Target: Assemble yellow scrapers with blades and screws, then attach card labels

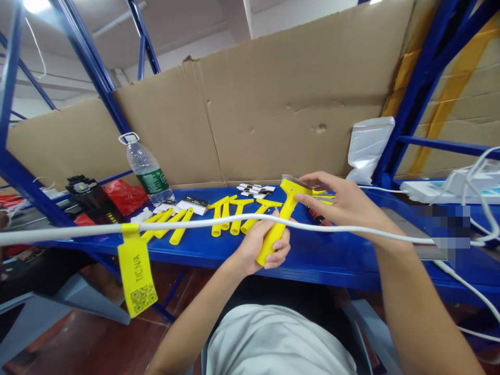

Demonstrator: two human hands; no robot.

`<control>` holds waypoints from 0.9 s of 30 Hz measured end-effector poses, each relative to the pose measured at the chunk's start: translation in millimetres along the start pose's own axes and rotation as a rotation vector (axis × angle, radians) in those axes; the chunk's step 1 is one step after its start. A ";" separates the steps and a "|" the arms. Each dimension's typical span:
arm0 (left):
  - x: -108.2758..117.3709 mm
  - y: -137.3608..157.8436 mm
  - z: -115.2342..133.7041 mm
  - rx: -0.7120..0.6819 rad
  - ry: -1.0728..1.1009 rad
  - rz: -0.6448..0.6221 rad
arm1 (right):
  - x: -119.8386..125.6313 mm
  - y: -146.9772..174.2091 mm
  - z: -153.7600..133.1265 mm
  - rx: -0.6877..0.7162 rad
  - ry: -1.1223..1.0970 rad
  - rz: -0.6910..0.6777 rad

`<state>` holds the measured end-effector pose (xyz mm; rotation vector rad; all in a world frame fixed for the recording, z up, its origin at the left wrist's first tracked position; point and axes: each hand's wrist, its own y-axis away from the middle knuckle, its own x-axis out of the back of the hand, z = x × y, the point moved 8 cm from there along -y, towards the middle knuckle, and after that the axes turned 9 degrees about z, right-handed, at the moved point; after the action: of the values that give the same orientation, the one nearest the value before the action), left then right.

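A yellow scraper [288,205] with a thick round handle and a wide head is tilted in front of me, above the table. My left hand [255,245] wraps its fingers round the lower handle. At the head's right end, my right hand [338,200] pinches the scraper between thumb and fingers. A clear strip shows along the head's upper edge. Behind my left hand, several more yellow scrapers [236,221] lie on the blue table. To their left are scrapers with black-and-white cards [194,204]. A small pile of black-and-white pieces [255,190] lies at the back.
A white cable [219,223] crosses in front of the view, carrying a yellow tag [136,276]. On the left stand a water bottle [146,172] and a black package [94,200]. A flat grey device [410,234] and a power strip [429,191] lie right. Cardboard [297,114] lines the back.
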<state>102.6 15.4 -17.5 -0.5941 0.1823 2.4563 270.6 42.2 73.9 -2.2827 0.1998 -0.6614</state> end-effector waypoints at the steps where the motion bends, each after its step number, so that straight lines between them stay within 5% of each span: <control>1: -0.6 0.3 2.2 0.014 -0.045 -0.008 | 1.2 0.9 0.6 -0.032 -0.023 -0.028; 4: 5.9 -6.5 24.4 -0.047 -0.292 0.038 | 15.4 1.7 -1.3 -0.075 -0.108 0.022; 11: 48.3 -76.8 127.9 -0.495 -1.090 0.269 | 52.4 2.0 0.2 -0.065 -0.195 0.435; 13: 74.5 -105.0 141.1 -0.462 -1.474 0.392 | 59.8 3.1 -1.0 -0.054 -0.180 0.540; 20: 163.2 -149.9 140.8 -0.220 -1.801 0.629 | 72.2 1.2 -3.8 0.058 -0.325 0.726; 27: 184.9 -141.3 136.9 -0.107 -1.976 0.608 | 69.0 2.9 -10.7 0.125 -0.287 0.774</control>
<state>0.9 262.5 21.3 2.0854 -0.6274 2.3595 324.3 10.8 105.9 -1.9292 0.8182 0.0547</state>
